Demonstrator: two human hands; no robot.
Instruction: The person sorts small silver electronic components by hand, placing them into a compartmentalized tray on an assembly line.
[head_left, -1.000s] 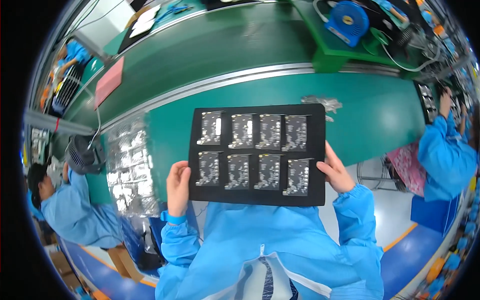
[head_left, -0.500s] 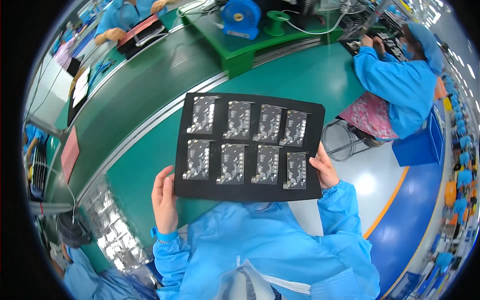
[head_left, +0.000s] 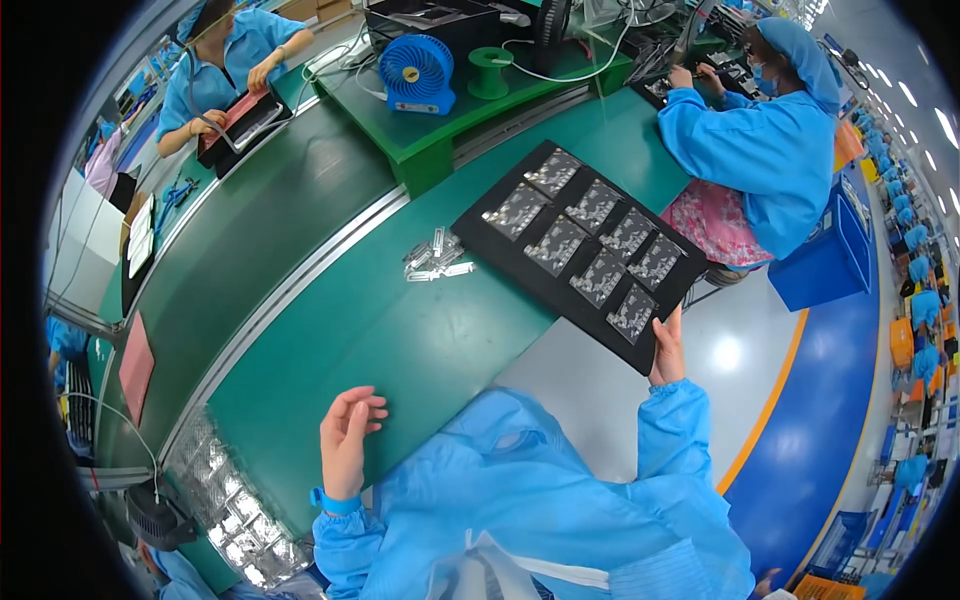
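Observation:
My right hand (head_left: 667,349) grips the near corner of a black tray (head_left: 500,250) that holds several silvery foil-wrapped parts (head_left: 597,277) in two rows. The tray stretches out to the right over the edge of the green table (head_left: 400,340). My left hand (head_left: 346,440) is off the tray, fingers apart, hovering above the green table near its front edge. Both my sleeves are light blue.
Small clear pieces (head_left: 435,260) lie loose on the table left of the tray. A stack of shiny trays (head_left: 225,510) sits at the lower left. A blue fan (head_left: 418,72) and a green spool (head_left: 489,72) stand on a raised shelf. Seated workers in blue (head_left: 770,130) are to the right and far left.
My left hand has let go of the tray and dropped toward the table. The tray now hangs from my right hand alone and has swung right as my head turned.

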